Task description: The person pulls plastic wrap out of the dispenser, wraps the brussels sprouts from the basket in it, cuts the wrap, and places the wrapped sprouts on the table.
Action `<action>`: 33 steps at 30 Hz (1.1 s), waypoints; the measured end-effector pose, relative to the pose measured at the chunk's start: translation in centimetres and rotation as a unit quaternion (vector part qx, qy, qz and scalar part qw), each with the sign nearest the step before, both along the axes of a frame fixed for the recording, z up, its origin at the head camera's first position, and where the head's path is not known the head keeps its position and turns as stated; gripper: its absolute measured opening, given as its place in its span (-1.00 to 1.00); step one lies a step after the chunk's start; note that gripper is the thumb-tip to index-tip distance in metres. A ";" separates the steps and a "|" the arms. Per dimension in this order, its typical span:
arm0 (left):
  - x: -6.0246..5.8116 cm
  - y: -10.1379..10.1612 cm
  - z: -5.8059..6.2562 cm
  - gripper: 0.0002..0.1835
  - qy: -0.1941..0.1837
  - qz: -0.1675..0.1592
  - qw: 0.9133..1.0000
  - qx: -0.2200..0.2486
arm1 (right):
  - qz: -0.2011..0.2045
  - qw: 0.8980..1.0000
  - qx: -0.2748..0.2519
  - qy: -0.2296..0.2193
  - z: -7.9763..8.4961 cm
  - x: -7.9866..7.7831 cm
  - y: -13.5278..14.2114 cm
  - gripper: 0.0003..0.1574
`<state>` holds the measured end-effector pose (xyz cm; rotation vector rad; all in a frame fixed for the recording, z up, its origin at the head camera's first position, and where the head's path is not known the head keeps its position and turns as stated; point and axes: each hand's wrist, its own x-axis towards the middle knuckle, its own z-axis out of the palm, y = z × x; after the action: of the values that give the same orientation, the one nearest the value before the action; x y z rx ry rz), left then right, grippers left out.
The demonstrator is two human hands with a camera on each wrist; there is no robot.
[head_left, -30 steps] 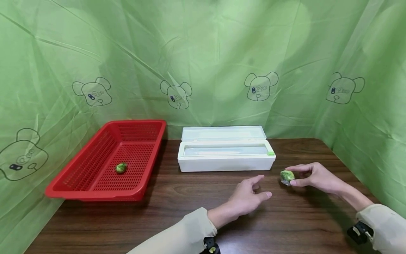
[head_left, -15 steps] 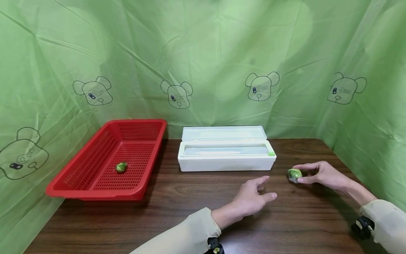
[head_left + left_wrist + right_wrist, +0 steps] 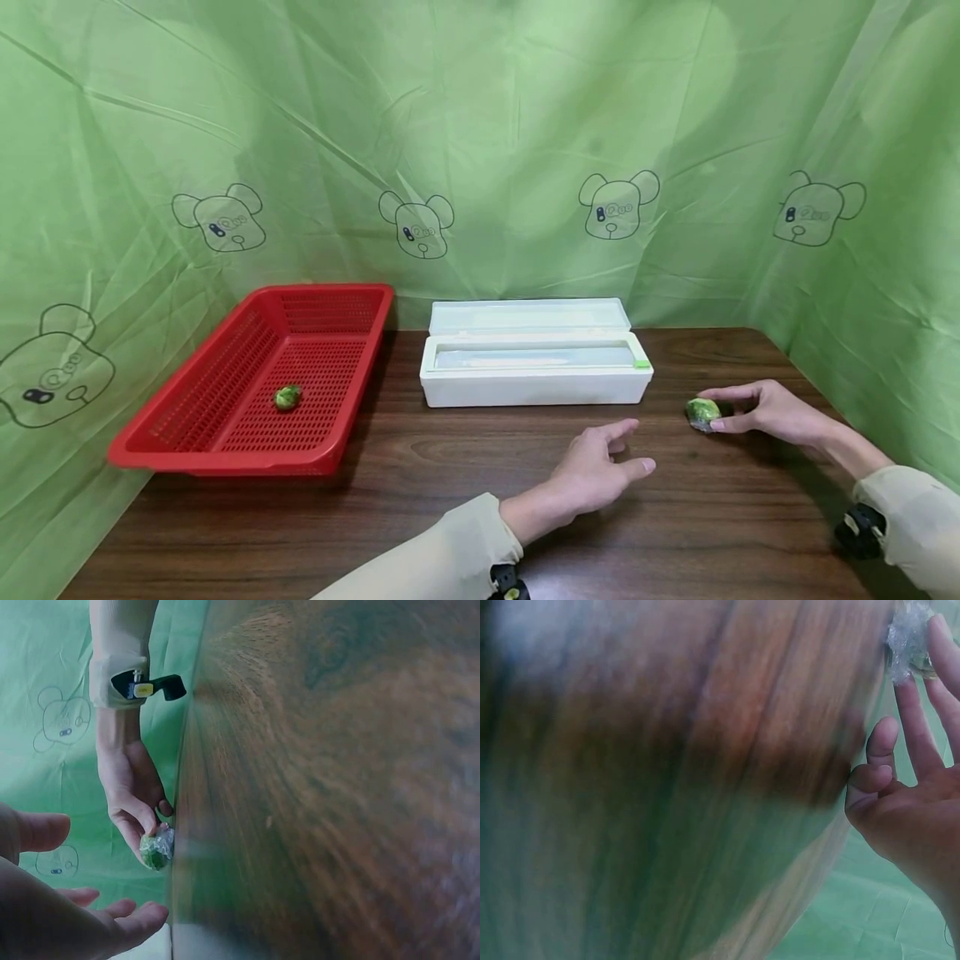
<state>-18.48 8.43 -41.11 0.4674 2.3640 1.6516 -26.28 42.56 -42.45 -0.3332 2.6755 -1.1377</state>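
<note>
My right hand (image 3: 780,414) pinches a Brussels sprout (image 3: 702,412) between thumb and fingers at the right side of the table. Crumpled clear plastic film (image 3: 910,641) shows round the sprout's lower side in the right wrist view. It sits at or close over the tabletop. My left hand (image 3: 588,471) holds nothing; its index finger and thumb stretch out toward the sprout, with a gap between. In the left wrist view the left fingers (image 3: 135,924) and thumb are spread apart. Another sprout (image 3: 287,397) lies in the red basket (image 3: 225,461) at the left.
A white cling film box (image 3: 536,389) with its lid (image 3: 528,316) raised stands at the back middle of the dark wooden table (image 3: 420,492). A green slider sits at its right end. Green cloth (image 3: 510,150) with bear-head drawings closes off the back and both sides.
The right hand has moved a little to the right with the Brussels sprout. The left hand has shifted slightly right too. Basket and box stay put.
</note>
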 end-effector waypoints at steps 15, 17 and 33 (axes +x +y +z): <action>0.0 -1.1 -0.1 -0.39 0.007 -0.019 1.000 0.002 | -0.006 0.999 -0.038 0.037 0.8 0.8 -0.1 -0.22; 0.0 -1.5 -0.1 -0.39 0.011 -0.026 1.000 0.004 | -0.008 0.997 -0.045 0.054 0.9 0.9 -0.3 -0.26; -1.1 -7.4 0.0 -0.56 0.132 -0.086 0.983 -0.089 | 0.059 0.982 -0.013 0.180 3.1 4.6 -10.0 -0.74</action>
<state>-19.54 1.02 -41.10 0.8754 2.5428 1.3595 -21.72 32.57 -39.36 -0.7592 2.8958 -1.1721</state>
